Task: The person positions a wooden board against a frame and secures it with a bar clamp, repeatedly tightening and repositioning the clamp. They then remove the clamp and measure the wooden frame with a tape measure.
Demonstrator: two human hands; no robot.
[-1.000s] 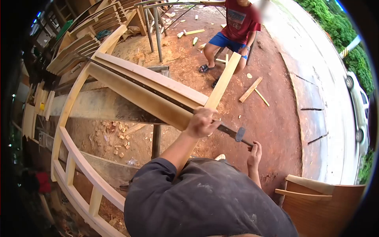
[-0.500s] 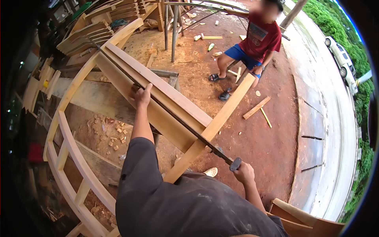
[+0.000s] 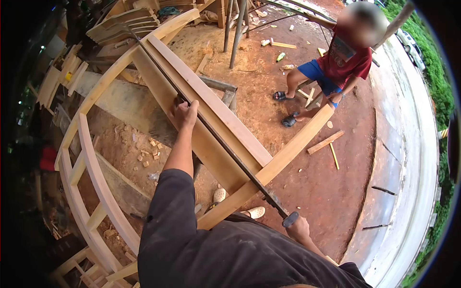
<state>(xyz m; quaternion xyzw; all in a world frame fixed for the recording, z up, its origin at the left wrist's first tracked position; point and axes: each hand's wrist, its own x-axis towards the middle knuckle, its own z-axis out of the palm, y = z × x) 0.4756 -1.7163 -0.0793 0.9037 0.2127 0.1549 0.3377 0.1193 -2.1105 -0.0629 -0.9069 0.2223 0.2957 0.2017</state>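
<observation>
A long dark metal bar clamp point(image 3: 218, 137) lies diagonally across a pale wooden frame. My left hand point(image 3: 186, 114) is wrapped round its bar near the middle, above a wide board point(image 3: 211, 152). At the near end, my right hand point(image 3: 299, 229) is closed on the clamp's dark handle point(image 3: 290, 219), beyond the crosswise rail point(image 3: 293, 144). A separate plank point(image 3: 211, 103) runs beside the bar. The bar's far end reaches past the curved wooden piece point(image 3: 103, 84); its jaw there is too small to make out.
A person in a red shirt point(image 3: 346, 55) sits by the rail's far end. Curved wooden parts point(image 3: 122, 26) are stacked at the back left. Wood offcuts point(image 3: 326, 142) lie on the dirt ground. A ladder-like curved frame point(image 3: 98, 177) stands on the left.
My view has shifted, so the frame and the seated person appear further right. Both hands still hold the clamp, and the handle sits slightly lower in view.
</observation>
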